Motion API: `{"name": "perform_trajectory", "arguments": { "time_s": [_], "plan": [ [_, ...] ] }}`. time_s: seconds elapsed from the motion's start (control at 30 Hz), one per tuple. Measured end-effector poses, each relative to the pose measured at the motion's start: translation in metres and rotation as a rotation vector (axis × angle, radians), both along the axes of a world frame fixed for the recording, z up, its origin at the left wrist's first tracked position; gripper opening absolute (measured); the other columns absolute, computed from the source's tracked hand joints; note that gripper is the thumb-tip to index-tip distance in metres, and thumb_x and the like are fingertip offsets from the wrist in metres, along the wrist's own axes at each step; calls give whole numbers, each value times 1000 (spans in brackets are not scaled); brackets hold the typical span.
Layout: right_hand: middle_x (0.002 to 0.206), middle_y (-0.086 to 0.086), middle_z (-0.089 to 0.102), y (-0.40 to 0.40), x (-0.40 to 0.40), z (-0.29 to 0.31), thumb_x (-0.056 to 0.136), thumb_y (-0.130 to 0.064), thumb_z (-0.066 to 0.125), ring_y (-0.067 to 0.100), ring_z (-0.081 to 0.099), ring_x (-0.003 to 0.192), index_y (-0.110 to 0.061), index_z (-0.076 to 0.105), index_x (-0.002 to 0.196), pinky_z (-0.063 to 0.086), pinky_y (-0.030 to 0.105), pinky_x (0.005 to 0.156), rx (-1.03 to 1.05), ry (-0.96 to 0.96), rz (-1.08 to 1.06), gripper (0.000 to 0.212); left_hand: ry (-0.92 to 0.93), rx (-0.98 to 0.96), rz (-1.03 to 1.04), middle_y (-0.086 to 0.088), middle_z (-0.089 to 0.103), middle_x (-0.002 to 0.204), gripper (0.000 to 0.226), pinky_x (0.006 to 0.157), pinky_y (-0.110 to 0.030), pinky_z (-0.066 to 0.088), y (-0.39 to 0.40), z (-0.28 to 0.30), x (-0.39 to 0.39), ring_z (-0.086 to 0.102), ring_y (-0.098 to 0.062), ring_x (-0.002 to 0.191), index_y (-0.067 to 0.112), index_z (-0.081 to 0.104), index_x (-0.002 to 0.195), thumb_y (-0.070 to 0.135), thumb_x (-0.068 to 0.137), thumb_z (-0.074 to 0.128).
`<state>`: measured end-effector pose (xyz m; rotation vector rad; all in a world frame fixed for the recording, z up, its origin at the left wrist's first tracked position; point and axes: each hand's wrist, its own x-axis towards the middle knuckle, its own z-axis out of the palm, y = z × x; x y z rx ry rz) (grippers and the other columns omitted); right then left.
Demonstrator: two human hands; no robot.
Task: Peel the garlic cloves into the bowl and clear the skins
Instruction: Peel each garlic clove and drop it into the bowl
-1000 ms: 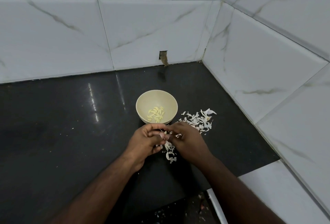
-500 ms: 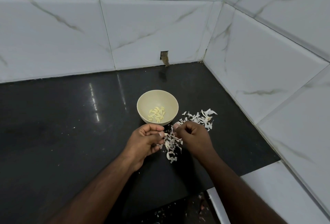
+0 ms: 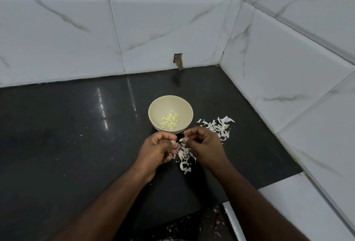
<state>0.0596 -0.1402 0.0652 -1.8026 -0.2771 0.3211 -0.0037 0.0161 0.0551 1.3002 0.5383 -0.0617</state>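
Left hand [image 3: 157, 149] curls around a mostly hidden garlic clove [image 3: 179, 140]; right hand [image 3: 206, 144] pinches its thin skin strand, running nine to three o'clock, at six o'clock of the bowl [image 3: 153, 115]; skins [image 3: 217, 127] at four.

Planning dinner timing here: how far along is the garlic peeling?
Done: a small heap of peeled cloves lies in the bowl. In hand: the left hand and right hand pinch something small between them, too small to identify. Left: the skins are scattered uncleared on the counter.
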Motion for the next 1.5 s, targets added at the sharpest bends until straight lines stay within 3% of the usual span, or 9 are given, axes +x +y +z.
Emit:
{"name": "perform_trajectory", "arguments": {
  "time_s": [0.23,0.4,0.5,0.6,0.87,1.07,1.2,1.33,1.5],
  "plan": [
    [83,-7,72,11,23,8,79,-6,78,6,66,74,-22,70,91,58,29,76,-106,-153,-47,22,-29,383,-102,1,76,81,16,58,-20,47,7,-11,-1,64,-10,71,22,73,95,15,100,59],
    [81,-17,68,31,39,17,81,-13,75,-6,60,68,-23,73,96,47,14,70,-294,-278,-9,17,-80,715,-291,18,74,89,29,82,-17,53,15,-17,-5,67,5,87,33,76,96,6,89,66],
    [77,-20,66,32,41,18,85,-15,70,-8,61,71,-26,75,96,45,11,68,-328,-279,-8,16,-55,819,-415,16,73,86,16,75,-11,48,10,-16,-8,65,5,83,32,77,94,18,87,73],
    [78,-12,72,21,34,15,89,-21,68,1,66,72,-28,73,93,52,21,70,-265,-238,-45,10,-17,926,-473,16,72,85,6,78,-20,52,2,-18,-8,64,3,81,31,75,89,27,85,73],
    [74,-6,73,-25,10,-22,90,-27,69,10,67,66,-26,74,89,57,34,69,-330,-84,55,6,56,1085,-509,17,65,89,24,75,-28,51,-13,-27,-8,62,-7,86,35,65,104,44,82,73],
    [76,-7,74,-36,3,-27,91,-23,70,8,68,66,-24,74,89,56,31,70,-333,-13,100,5,51,1042,-487,14,67,81,10,75,-32,54,-16,-32,-6,62,-6,79,30,64,87,32,82,73],
    [76,-5,74,-37,4,-30,89,-18,71,6,67,64,-25,75,91,54,25,69,-336,6,117,8,52,812,-337,11,70,73,9,68,-24,50,-12,-30,-3,62,0,67,28,70,78,22,82,76],
    [72,-11,72,-33,2,-30,90,-18,72,1,66,67,-23,77,101,51,17,66,-290,26,169,13,41,418,-165,-6,72,72,10,58,-21,47,-9,-25,1,57,-6,55,16,74,85,6,86,75],
    [77,-10,74,-28,3,-30,87,-26,76,0,63,67,-26,77,91,52,27,69,-296,-4,208,4,37,319,-118,-10,71,77,14,48,-16,44,-13,-19,2,61,-10,59,9,69,96,6,85,77]
  ]
}}
